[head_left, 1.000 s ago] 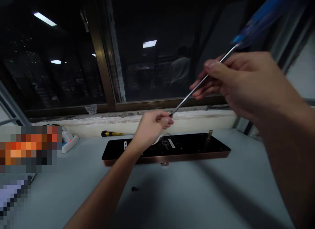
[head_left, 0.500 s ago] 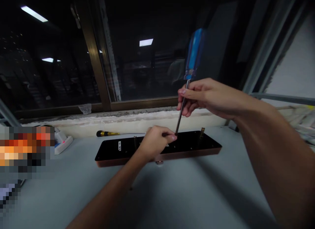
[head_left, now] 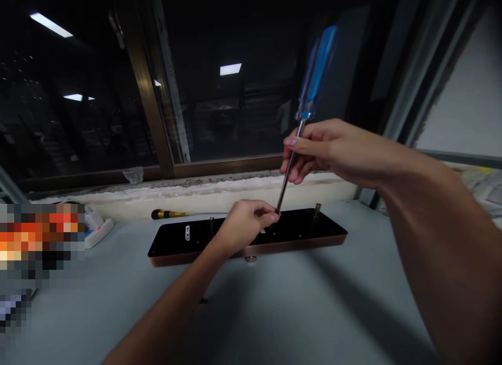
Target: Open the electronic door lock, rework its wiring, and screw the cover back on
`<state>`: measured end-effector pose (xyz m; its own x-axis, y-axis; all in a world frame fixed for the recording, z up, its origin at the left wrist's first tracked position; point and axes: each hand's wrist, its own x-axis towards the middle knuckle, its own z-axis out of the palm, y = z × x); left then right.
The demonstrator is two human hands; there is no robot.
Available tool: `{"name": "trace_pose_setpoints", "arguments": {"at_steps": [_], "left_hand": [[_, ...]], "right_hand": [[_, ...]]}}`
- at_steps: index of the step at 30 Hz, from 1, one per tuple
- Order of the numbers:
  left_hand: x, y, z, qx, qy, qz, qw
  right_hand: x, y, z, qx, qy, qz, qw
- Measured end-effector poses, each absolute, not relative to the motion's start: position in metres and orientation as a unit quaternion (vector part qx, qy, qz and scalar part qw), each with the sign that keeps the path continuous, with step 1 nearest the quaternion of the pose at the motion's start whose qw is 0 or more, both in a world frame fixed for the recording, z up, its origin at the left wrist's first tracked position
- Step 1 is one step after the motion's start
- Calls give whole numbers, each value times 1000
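Note:
A long black panel with a copper-coloured edge [head_left: 172, 234] lies across the grey table, marked with a small white label. My right hand [head_left: 314, 150] pinches the metal shaft of a screwdriver [head_left: 318, 72] with a blue and clear handle, which leans up and to the right. The screwdriver's tip points down at the panel's middle. There my left hand [head_left: 247, 224] holds thumb and fingertips together around the tip; whether a small part is between them is hidden. A brass post [head_left: 317, 210] stands up near the panel's right end, and a thinner post [head_left: 212, 226] stands left of my left hand.
Behind the panel lies a second screwdriver [head_left: 170, 214] with a black and yellow handle. A white power strip [head_left: 99, 233] is at the left, beside a blurred-out area. A clear plastic cup [head_left: 133, 175] rests on the window sill. A small dark piece [head_left: 203, 301] lies in front.
The screwdriver's handle has tipped slightly up and to the right, with its tip still at my left fingertips. The whole view has shifted a little.

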<state>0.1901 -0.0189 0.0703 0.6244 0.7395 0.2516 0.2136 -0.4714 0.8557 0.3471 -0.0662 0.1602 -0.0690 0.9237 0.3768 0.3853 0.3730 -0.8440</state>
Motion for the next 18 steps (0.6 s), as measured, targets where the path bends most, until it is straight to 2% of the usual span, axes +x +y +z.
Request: {"name": "trace_pose_setpoints", "arguments": {"at_steps": [7, 14, 18], "left_hand": [[186, -19, 68, 891, 295, 223, 264], [189, -19, 68, 939, 261, 179, 133], [188, -20, 70, 944, 265, 170, 97]], "right_hand": [[349, -56, 150, -490, -712, 331, 380], [347, -51, 145, -484, -721, 349, 351], [348, -49, 144, -483, -723, 357, 342]]}}
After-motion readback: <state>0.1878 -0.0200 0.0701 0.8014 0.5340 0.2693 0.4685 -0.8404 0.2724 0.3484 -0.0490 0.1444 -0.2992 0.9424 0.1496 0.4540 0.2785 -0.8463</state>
